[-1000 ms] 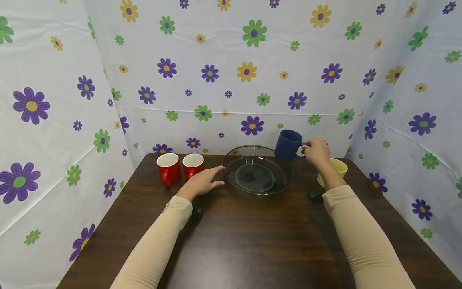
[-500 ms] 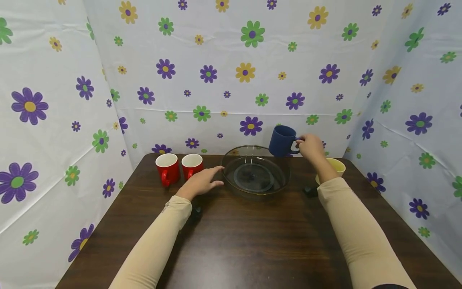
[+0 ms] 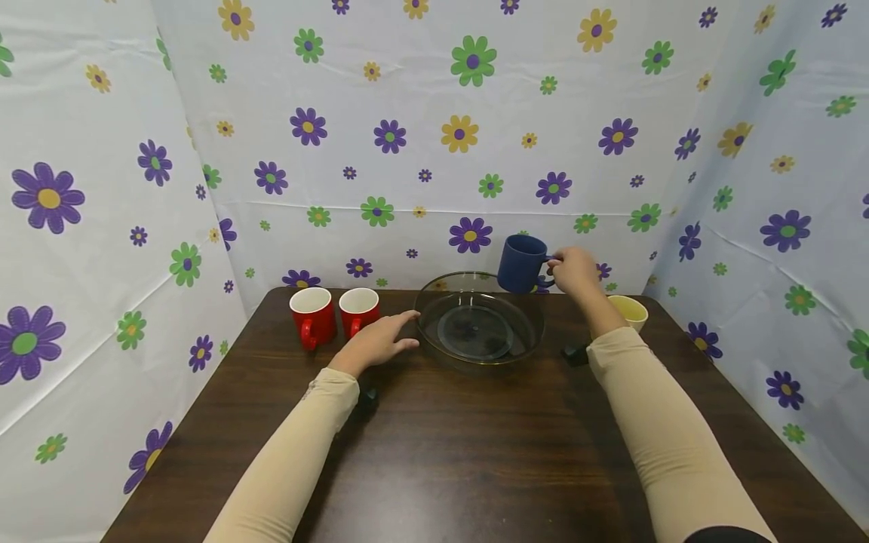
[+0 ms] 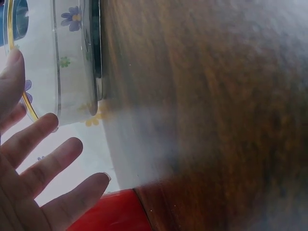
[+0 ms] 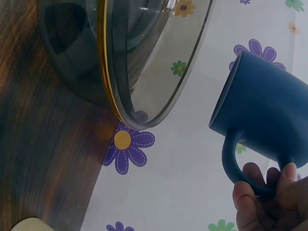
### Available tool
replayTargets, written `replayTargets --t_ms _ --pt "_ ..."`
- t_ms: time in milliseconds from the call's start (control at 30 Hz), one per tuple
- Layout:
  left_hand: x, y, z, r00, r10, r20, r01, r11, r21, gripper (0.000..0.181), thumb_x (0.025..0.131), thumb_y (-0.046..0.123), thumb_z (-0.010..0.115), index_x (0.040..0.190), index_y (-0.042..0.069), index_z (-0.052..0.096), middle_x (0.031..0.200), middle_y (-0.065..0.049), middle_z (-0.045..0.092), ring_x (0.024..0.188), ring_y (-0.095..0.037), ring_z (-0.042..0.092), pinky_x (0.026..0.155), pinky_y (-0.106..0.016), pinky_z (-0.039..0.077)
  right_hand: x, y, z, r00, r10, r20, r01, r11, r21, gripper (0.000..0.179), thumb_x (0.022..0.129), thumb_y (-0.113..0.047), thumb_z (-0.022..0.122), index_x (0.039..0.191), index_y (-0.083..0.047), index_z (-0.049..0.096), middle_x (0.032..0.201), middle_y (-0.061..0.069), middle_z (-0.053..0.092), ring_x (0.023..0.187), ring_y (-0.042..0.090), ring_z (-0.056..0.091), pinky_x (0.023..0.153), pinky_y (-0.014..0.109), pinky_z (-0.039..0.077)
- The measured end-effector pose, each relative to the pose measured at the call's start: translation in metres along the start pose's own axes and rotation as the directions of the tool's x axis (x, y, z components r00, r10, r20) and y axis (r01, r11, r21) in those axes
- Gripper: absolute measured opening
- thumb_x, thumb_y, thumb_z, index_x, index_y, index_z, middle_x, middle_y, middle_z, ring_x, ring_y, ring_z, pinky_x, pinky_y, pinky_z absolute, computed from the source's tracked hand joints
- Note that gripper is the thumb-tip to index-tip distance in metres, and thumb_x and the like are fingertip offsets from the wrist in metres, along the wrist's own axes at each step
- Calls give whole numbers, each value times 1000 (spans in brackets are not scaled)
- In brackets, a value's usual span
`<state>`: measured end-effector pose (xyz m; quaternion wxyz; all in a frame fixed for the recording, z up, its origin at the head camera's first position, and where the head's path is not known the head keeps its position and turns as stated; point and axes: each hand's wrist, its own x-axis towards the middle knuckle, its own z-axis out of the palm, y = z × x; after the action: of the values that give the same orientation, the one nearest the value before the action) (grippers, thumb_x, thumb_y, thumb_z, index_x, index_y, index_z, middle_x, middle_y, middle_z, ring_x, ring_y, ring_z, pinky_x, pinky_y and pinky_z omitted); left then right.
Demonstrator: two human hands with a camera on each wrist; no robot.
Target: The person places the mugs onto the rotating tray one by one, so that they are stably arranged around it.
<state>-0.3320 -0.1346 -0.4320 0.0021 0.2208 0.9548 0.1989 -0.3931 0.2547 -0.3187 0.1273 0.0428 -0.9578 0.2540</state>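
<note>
A blue mug (image 3: 521, 264) hangs in the air by the back right rim of a clear glass bowl (image 3: 475, 354). My right hand (image 3: 575, 271) pinches its handle between thumb and fingers, as the right wrist view also shows with the mug (image 5: 269, 106) and hand (image 5: 274, 204). At the bowl's left rim my left hand (image 3: 377, 343) reaches out with fingers spread. In the left wrist view the fingers of that hand (image 4: 38, 163) are extended near the gold-edged rim, and whether they touch it I cannot tell.
Two red mugs, the left one (image 3: 314, 317) and the right one (image 3: 358, 309), stand behind my left hand. A yellow cup (image 3: 630, 311) is partly hidden behind my right forearm. The dark wooden table (image 3: 462, 445) meets a flowered cloth (image 3: 407, 173) at its back edge.
My right hand has carried the blue mug leftward and slightly up, from the bowl's right side to over its back right rim. The left hand has stayed in place.
</note>
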Motion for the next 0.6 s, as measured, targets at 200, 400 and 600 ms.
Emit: replayTargets --t_ms 200,400,600 --pt "-1 0 0 1000 -1 1 1 1000 -5 71 96 43 68 157 20 38 155 -12 47 139 -33 48 111 -55 42 4 -2 5 1000 -19 -15 19 1000 -16 28 103 -11 49 107 5 72 103 22 72 92 36 58 78 45 47" --pt "-2 1 0 1000 -3 2 3 1000 -10 71 96 44 68 157 21 38 154 -12 48 139 -33 49 110 -55 43 6 -6 6 1000 -31 0 31 999 -14 28 103 -9 49 109 6 71 104 23 72 93 37 60 81 48 50" --pt "-1 0 0 1000 -5 3 5 1000 -2 71 96 44 67 157 21 38 154 -12 47 139 -33 48 111 -55 42 11 -11 9 999 -50 -4 50 998 -25 28 104 -10 49 107 6 71 103 22 73 96 37 61 87 50 49"
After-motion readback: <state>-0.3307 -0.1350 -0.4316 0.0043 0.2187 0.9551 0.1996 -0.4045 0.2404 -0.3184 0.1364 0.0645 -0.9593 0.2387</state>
